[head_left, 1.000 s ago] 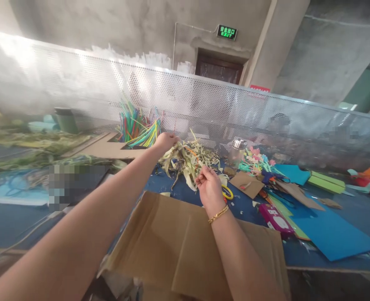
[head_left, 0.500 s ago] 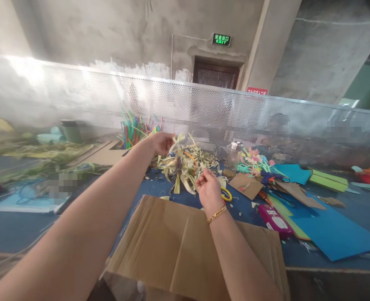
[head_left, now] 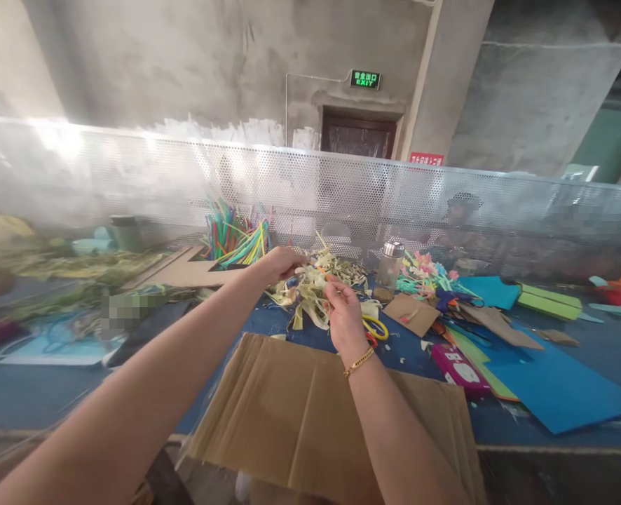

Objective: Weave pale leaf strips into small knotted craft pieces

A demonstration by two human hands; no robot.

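My left hand (head_left: 285,262) reaches to the middle of the table, fingers closed in a pinch on a pale husk strip (head_left: 310,270). Close by on the right, my right hand (head_left: 345,314) has its thumb and fingers pressed together at the same pale material; what lies between them is too small to make out. Under and behind both hands spreads a heap of dry, cream and greenish husk strips (head_left: 350,270). Yellow-handled scissors (head_left: 376,327) lie just right of my right hand. A brown cardboard sheet (head_left: 289,414) is in front of me, below my forearms.
Behind stand a bundle of coloured stems (head_left: 231,235), a glass bottle (head_left: 389,270) and a perforated metal screen (head_left: 268,175). To the right are pastel flowers (head_left: 429,270), blue sheets (head_left: 557,386) and a magenta packet (head_left: 458,368). A face mask (head_left: 52,347) lies left.
My left hand has lowered and moved slightly right, bringing the pale strip down toward my right hand. My right hand has shifted a little, and its fingers now meet the pale material.
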